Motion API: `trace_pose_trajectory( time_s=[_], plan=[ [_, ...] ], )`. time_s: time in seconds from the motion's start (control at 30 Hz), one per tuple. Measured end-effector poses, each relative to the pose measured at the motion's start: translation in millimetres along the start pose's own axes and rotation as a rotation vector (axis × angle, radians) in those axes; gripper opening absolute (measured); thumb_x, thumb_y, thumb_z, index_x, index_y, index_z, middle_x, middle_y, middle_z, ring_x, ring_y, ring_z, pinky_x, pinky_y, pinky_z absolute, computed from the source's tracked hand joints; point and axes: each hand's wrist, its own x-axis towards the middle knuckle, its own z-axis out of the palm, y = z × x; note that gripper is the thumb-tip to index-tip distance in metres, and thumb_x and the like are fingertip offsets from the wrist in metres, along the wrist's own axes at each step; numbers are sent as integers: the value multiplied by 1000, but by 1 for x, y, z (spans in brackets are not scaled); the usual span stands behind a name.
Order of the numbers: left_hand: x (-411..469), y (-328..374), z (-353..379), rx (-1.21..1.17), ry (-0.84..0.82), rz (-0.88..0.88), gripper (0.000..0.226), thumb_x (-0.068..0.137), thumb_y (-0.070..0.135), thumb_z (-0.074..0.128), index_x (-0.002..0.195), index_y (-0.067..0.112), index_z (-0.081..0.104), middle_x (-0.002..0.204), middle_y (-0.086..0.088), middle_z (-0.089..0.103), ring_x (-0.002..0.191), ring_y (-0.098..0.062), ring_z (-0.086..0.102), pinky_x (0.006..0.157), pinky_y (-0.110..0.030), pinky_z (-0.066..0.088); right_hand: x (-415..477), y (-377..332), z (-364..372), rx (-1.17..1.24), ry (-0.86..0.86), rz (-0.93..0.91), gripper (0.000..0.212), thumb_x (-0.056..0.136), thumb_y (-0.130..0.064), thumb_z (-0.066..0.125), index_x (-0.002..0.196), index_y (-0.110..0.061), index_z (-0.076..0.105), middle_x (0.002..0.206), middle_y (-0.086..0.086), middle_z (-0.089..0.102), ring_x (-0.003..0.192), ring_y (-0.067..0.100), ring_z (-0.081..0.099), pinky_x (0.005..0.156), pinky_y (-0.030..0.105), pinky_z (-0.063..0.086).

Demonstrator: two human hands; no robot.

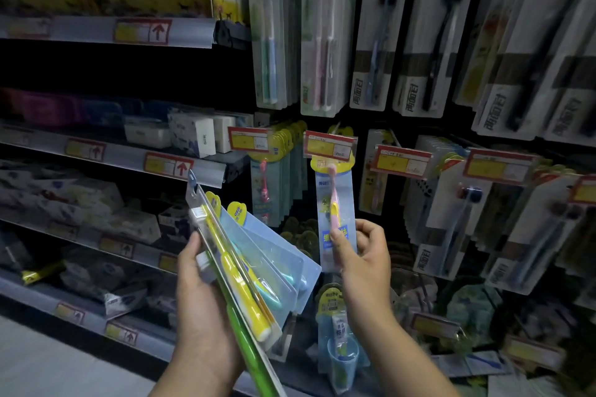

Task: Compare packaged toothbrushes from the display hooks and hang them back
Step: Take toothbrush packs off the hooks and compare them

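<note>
The left hand (pixel 201 280) grips a fanned stack of toothbrush packs (pixel 258 261) tilted up-left, while beside it the raised right hand (pixel 364 251) pinches an upright pink toothbrush pack (pixel 335 213).

The single toothbrush pack (pixel 336 203) stands upright mid-display, its lower part pinched by the right hand (pixel 364 255). Left of that pack, the left hand (pixel 200 287) holds a fan of toothbrush packs (pixel 258 255), their tops leaning away from it. A price tag (pixel 329 146) overlaps the pack's top, and twin-brush packs (pixel 322 35) hang higher. Below it is a cup set (pixel 342 358). Far to its left, shelves (pixel 129 158) carry boxes (pixel 193 135).
</note>
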Motion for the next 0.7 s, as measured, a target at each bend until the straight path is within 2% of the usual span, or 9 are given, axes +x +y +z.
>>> trace_pose_trajectory(
  time_s=[0.2,0.33,0.4,0.53,0.63,0.7],
  plan=[
    [0,2,-3,-10,-1,-2,61,88,70,54,62,21,81,73,-8,76,58,-24,74,71,-39,51,2,2,3,-51,5,2,21,96,-30,71,109,-22,57,92,1,77,81,15,75,68,36,62],
    [2,1,3,-27,-2,-1,58,90,66,55,63,22,80,70,-7,75,54,-22,73,70,-39,51,21,6,6,-194,53,-17,19,98,-34,68,111,-26,55,91,-9,71,69,2,69,66,32,57],
    [5,-1,7,-26,-1,13,51,92,62,56,68,23,79,71,-7,75,54,-21,72,71,-39,52,42,12,9,-234,86,6,20,99,-34,68,109,-25,54,86,-6,69,64,5,65,62,32,54],
    [14,-8,19,-57,-35,-14,47,93,58,55,76,22,80,74,-8,76,56,-21,74,71,-40,51,97,23,19,-306,135,63,23,99,-34,67,111,-19,54,88,3,69,67,15,63,59,33,49],
    [24,-13,29,-144,-71,-85,57,95,56,52,64,18,82,69,-9,75,52,-21,73,68,-39,47,137,28,26,-466,142,76,28,102,-33,62,117,-12,54,100,4,62,85,25,59,69,31,39],
    [30,-16,36,-165,-68,-94,58,96,52,51,61,16,80,63,-7,74,46,-18,71,64,-37,43,157,32,30,-470,125,35,28,103,-31,61,117,-8,54,106,7,61,91,25,57,70,30,37]
  ],
)
